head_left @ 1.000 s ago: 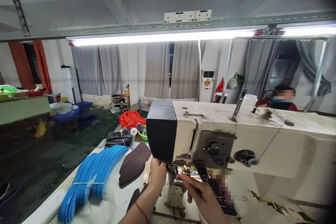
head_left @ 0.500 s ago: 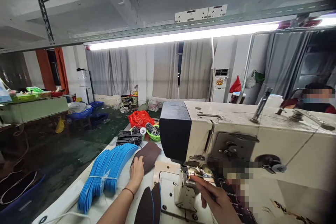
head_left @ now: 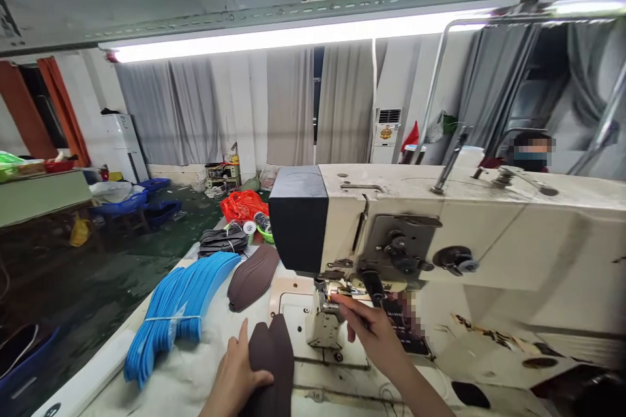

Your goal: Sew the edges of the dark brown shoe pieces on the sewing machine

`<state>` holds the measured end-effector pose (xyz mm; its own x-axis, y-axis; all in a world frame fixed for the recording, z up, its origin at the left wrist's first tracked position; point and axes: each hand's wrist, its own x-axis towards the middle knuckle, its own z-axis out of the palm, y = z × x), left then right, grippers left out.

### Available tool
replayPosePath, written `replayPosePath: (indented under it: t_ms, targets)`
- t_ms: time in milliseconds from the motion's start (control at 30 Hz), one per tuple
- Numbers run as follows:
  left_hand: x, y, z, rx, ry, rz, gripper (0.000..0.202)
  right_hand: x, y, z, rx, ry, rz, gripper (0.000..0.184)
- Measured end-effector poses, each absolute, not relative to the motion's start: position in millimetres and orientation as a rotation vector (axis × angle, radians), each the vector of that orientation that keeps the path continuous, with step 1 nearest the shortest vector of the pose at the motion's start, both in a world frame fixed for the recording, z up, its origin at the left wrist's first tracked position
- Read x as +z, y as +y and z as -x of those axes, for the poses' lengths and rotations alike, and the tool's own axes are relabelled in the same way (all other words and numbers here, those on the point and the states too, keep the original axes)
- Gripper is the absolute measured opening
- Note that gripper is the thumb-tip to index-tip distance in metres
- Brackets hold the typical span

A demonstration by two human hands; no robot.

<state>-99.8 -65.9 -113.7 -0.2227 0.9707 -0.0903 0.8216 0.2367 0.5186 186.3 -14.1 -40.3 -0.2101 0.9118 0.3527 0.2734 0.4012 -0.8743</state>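
Beside the sewing machine [head_left: 469, 234], the left hand [head_left: 235, 368] lies splayed, thumb against dark brown pieces [head_left: 276, 361] on the surface [head_left: 215, 313] that a nudge might skew, while the right hand [head_left: 374, 332], its hold unclear, risks a nip should the machine run.

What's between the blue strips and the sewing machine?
The head view shows two sets of dark brown pieces, with the left hand at the nearer set.
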Motion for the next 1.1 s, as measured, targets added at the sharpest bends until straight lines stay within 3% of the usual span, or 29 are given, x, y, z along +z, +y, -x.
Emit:
replayPosePath:
  t_ms: [100, 200, 267, 367, 1100]
  targets:
    - [-97, -62, 99, 0.879, 2.002, -1.483, 0.078, -40, -15, -185, 0.885, -1.697, 1.025, 0.041]
    - [-53, -62, 90, 1.149, 1.531, -1.103, 0.061, -40, -17, -184, 0.877, -1.689, 1.029, 0.042]
    - [-22, -64, 74, 1.087, 1.205, -0.940, 0.053, -40, -17, -183, 0.866, -1.685, 1.033, 0.041]
    - [6, -62, 42, 1.056, 1.106, -0.885, 0.044, -42, -17, -184, 0.827, -1.696, 1.045, 0.040]
    - [8, -29, 9, 1.081, 1.095, -1.047, 0.032, -47, -11, -188, 0.699, -1.840, 1.066, 0.046]
